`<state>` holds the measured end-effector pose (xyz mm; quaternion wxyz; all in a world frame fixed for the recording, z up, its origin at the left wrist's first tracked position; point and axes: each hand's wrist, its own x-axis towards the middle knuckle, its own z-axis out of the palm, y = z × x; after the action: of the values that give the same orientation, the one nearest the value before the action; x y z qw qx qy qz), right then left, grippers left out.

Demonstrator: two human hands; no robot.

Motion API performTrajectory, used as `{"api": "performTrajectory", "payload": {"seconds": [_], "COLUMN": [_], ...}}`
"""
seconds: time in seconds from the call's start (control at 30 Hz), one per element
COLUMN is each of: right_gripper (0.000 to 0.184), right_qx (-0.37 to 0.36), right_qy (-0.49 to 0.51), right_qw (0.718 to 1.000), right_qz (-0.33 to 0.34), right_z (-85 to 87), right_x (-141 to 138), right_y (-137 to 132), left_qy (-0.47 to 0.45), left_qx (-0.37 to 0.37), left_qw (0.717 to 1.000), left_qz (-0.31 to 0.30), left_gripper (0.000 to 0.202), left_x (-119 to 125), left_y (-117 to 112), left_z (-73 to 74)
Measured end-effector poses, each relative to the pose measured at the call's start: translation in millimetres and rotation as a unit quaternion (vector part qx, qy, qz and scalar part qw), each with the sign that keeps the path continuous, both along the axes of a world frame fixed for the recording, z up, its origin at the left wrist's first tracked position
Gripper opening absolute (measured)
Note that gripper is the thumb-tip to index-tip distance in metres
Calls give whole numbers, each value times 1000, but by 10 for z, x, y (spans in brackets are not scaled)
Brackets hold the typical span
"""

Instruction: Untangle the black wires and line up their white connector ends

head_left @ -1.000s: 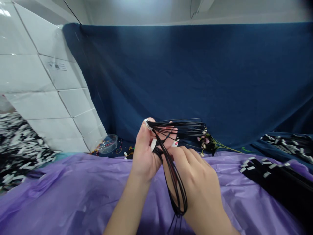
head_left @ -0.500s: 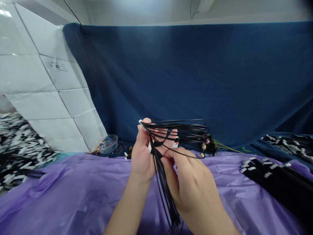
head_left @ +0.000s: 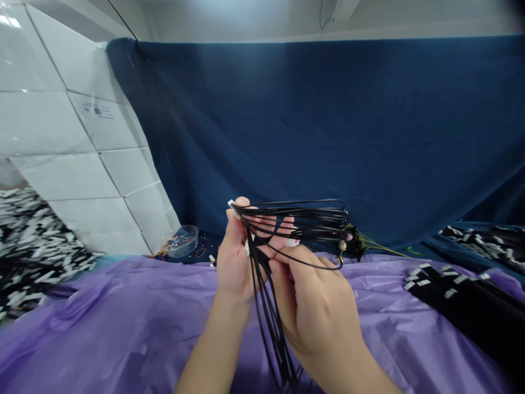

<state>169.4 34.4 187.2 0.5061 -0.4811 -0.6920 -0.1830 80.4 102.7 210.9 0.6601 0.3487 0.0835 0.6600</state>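
Observation:
My left hand [head_left: 234, 257] is closed around a bundle of thin black cords [head_left: 303, 221] with white tags. Their looped ends fan out to the right, toward small beads and green threads [head_left: 353, 241]. More of the cords hang down between my wrists. My right hand [head_left: 315, 306] sits just right of and below the left, fingers pinched on the cords where they cross the left palm. Both hands hover above a purple plastic sheet [head_left: 123, 328].
A blue cloth [head_left: 328, 126] hangs behind. White boxes [head_left: 61, 142] stack at the left, with a clear dish [head_left: 182, 241] of small beads at their foot. Piles of black cords with white tags lie at the left [head_left: 28, 257] and at the right [head_left: 459, 298].
The hanging loops have been pulled in and straightened between my hands. My right hand has shifted left and closer to the left palm. The left hand has tilted slightly left.

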Motion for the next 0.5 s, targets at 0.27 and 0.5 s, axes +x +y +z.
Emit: {"api": "performTrajectory", "payload": {"seconds": [0.27,0.5], "right_gripper": [12,22], "right_qx": [51,36], "right_qy": [-15,14], "right_qw": [997,999], "right_qz": [-63,-21], "right_z": [4,-9], "right_x": [4,32], "right_y": [44,53], "left_qy": [7,-6], "left_qx": [0,73], "left_qw": [999,995], "left_qz": [-42,-67], "left_gripper": [26,23], "left_x": [10,21], "left_y": [-80,-38], "left_z": [57,53]}}
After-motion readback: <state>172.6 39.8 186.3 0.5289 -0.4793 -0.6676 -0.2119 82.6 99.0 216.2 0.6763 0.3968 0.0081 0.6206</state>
